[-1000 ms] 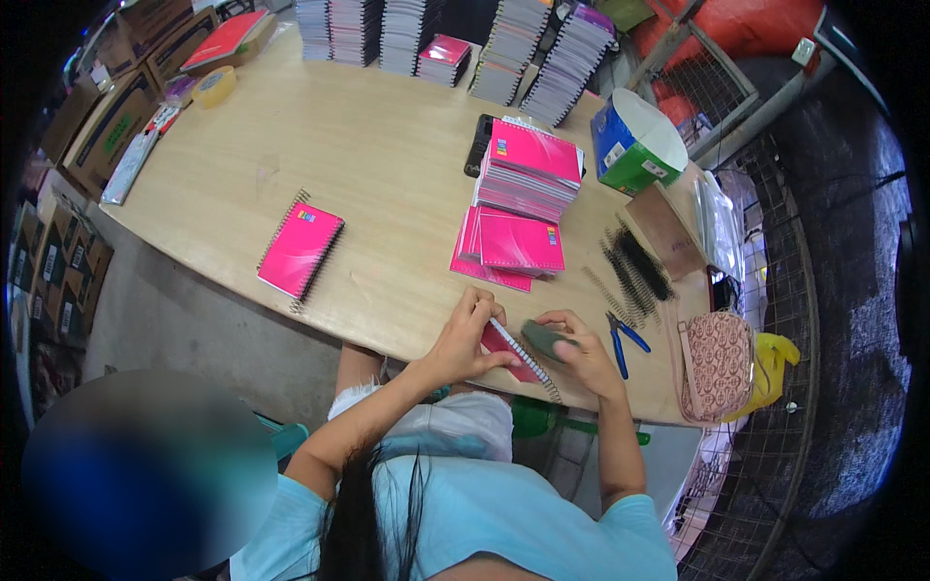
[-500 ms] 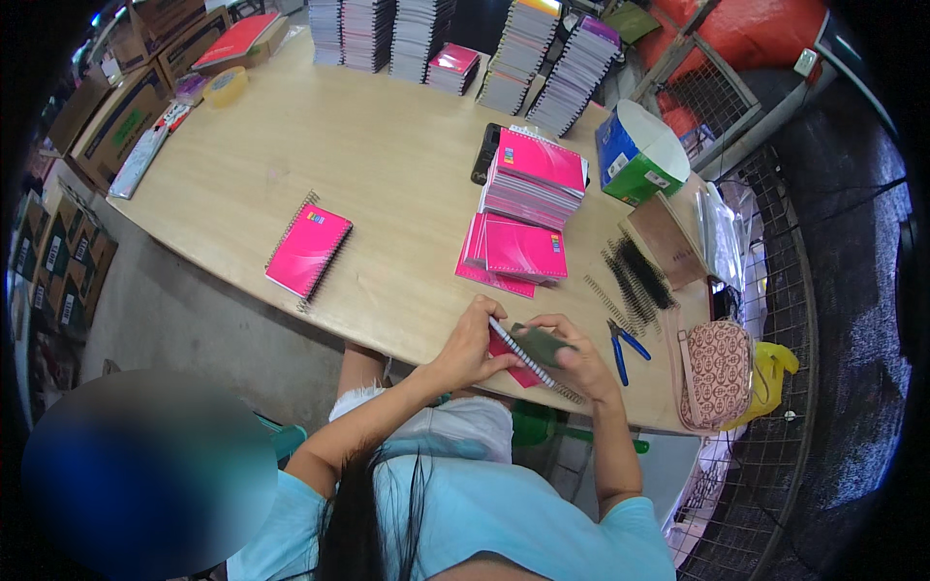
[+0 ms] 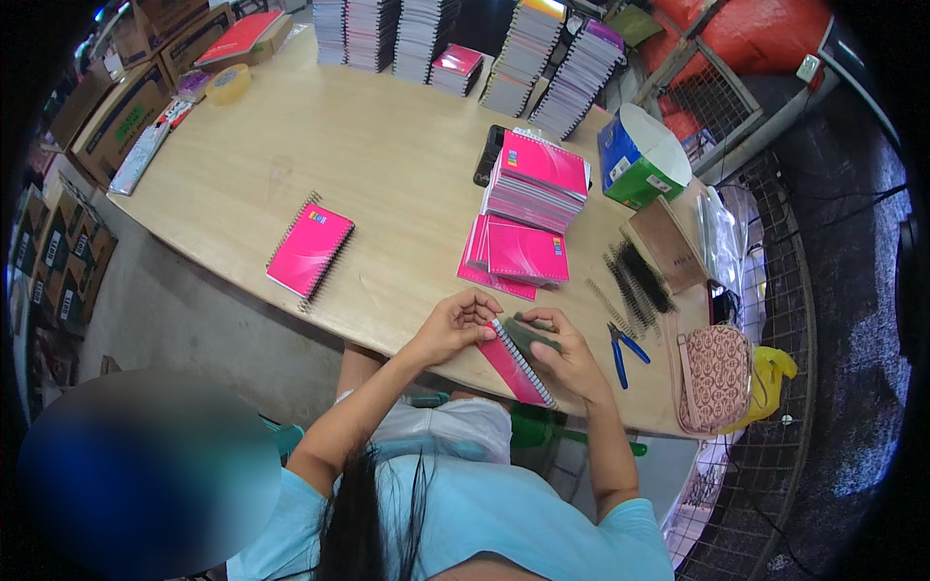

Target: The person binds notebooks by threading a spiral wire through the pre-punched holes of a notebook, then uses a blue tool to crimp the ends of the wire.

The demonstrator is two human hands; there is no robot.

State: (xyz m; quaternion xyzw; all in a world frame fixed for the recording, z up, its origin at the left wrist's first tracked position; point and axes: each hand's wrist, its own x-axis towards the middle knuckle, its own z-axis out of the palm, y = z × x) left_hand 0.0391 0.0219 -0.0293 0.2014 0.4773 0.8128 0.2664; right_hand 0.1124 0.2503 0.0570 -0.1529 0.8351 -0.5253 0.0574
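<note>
At the table's near edge, my left hand pinches the top corner of a pink notebook, which is tilted so its holed white page edges with coil show. My right hand is curled round a flat dark grey-green piece, held against the notebook's bound edge; its kind is unclear. Just beyond my hands lie pink notebooks in an uneven stack. To the right are loose black spiral coils and blue-handled pliers with their handles spread.
One coil-bound pink notebook lies to the left. Tall notebook stacks line the far edge. A blue-green box, a brown wooden block and a patterned pouch stand at the right. Tape lies far left.
The notebook has turned so more of its pink cover shows. My left hand has shifted slightly left, and the dark piece in my right hand has tilted.
</note>
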